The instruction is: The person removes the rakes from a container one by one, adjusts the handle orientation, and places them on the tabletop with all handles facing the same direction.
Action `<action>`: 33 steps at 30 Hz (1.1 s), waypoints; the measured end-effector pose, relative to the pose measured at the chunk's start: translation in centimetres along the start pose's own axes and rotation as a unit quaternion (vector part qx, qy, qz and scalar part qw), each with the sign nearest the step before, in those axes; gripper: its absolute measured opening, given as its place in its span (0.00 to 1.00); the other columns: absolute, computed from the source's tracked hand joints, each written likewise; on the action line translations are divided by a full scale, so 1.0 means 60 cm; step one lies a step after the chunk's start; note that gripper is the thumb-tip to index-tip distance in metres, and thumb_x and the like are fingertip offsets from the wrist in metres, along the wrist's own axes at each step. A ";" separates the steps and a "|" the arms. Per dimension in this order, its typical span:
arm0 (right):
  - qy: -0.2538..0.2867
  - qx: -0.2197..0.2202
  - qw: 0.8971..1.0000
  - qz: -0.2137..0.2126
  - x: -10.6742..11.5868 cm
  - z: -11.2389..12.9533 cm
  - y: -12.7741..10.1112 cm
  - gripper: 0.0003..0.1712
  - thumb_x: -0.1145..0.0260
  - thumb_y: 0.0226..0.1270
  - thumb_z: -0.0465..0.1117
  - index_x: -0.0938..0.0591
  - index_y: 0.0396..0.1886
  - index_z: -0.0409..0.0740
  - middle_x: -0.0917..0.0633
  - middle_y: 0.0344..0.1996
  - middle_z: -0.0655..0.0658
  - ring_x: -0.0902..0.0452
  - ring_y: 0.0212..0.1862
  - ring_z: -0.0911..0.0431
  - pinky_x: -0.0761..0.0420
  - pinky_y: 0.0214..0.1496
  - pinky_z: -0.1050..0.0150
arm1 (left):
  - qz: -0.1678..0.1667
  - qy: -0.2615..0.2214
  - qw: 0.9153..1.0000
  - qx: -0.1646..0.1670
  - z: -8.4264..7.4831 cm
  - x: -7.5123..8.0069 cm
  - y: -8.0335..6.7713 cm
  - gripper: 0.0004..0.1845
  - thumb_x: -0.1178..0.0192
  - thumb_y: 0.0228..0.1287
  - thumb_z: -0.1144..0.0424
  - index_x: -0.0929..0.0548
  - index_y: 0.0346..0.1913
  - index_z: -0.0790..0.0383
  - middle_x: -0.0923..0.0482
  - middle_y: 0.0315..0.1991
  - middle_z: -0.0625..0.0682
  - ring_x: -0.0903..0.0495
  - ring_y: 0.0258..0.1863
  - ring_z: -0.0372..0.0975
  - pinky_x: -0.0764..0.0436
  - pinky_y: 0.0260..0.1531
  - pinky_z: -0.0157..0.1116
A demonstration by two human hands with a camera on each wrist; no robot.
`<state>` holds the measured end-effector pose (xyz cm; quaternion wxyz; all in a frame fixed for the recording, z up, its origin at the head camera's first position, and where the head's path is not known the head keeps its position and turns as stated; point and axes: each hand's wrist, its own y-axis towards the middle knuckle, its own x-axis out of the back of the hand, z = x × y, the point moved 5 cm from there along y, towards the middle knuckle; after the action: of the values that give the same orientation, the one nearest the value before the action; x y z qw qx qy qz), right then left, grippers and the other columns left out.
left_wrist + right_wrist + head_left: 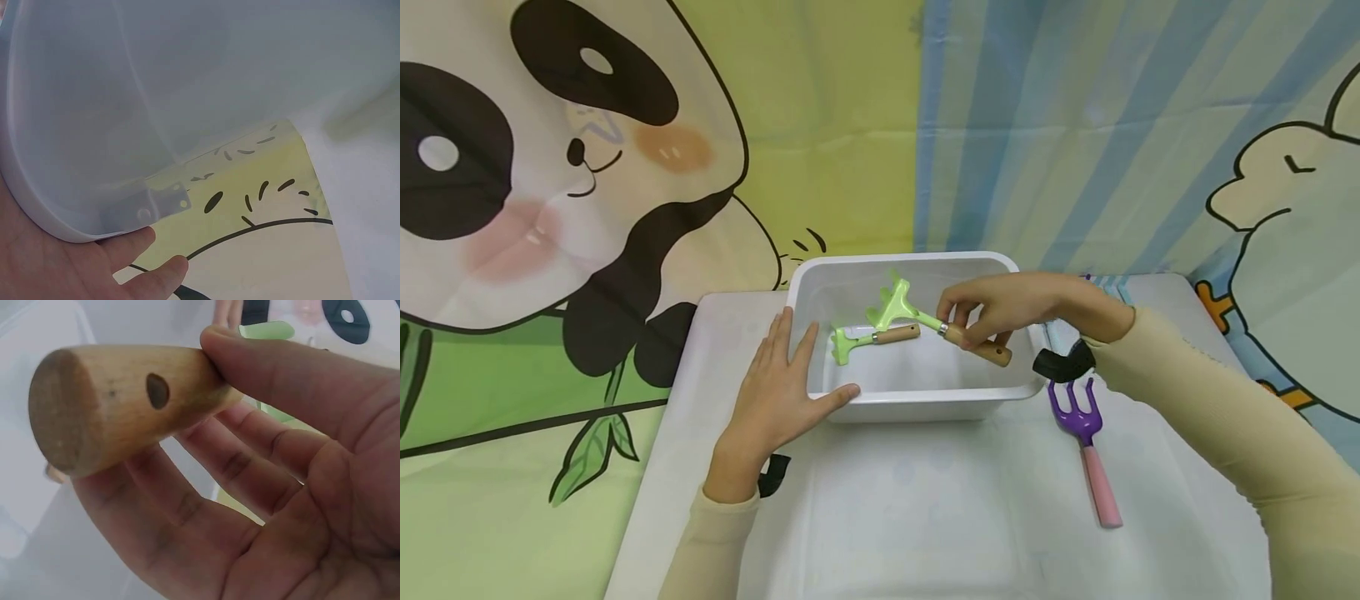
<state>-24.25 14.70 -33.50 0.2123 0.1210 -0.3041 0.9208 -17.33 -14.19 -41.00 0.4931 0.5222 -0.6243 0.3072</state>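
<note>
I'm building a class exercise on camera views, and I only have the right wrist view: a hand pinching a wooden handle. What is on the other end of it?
Observer: A green rake head; the right hand holds it over a white tub.
Operator: Is anything in the tub?
Observer: Yes, a second green tool with a wooden handle lies on its floor.
Operator: Where is the other hand?
Observer: The left hand rests flat against the tub's near left corner.
Operator: Any tools outside?
Observer: A purple fork with a pink handle lies on the table right of the tub.
</note>
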 end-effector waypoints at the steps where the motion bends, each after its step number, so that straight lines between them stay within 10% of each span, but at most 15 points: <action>1: 0.001 0.005 1.000 -0.008 0.001 -0.001 -0.011 0.18 0.37 0.72 0.32 0.28 0.58 0.40 0.22 0.49 0.35 0.22 0.32 0.48 0.17 0.37 0.55 | 0.000 0.000 1.000 0.000 0.000 0.000 0.000 0.60 0.50 0.53 0.18 0.42 0.79 0.59 0.65 0.80 0.61 0.62 0.78 0.54 0.49 0.71 0.58; 18: 0.020 0.014 0.993 -0.118 -0.016 -0.121 -0.179 0.18 0.39 0.76 0.37 0.31 0.59 0.37 0.22 0.37 0.33 0.22 0.25 0.42 0.18 0.27 0.55 | 0.007 -0.009 1.000 0.009 0.001 -0.002 -0.001 0.61 0.50 0.52 0.17 0.42 0.79 0.58 0.67 0.80 0.60 0.63 0.78 0.53 0.50 0.71 0.59; 33: 0.084 -0.018 0.966 -0.244 -0.065 -0.286 -0.280 0.23 0.41 0.76 0.35 0.35 0.64 0.31 0.24 0.49 0.32 0.18 0.40 0.47 0.14 0.41 0.55 | 0.003 -0.004 1.000 0.008 0.002 -0.003 -0.001 0.61 0.51 0.51 0.16 0.43 0.79 0.58 0.67 0.80 0.60 0.62 0.78 0.53 0.50 0.72 0.58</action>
<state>-14.60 36.13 -39.79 0.4572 0.1097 -0.2626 0.8426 -17.32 -14.26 -41.25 0.4853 0.5259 -0.6252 0.3114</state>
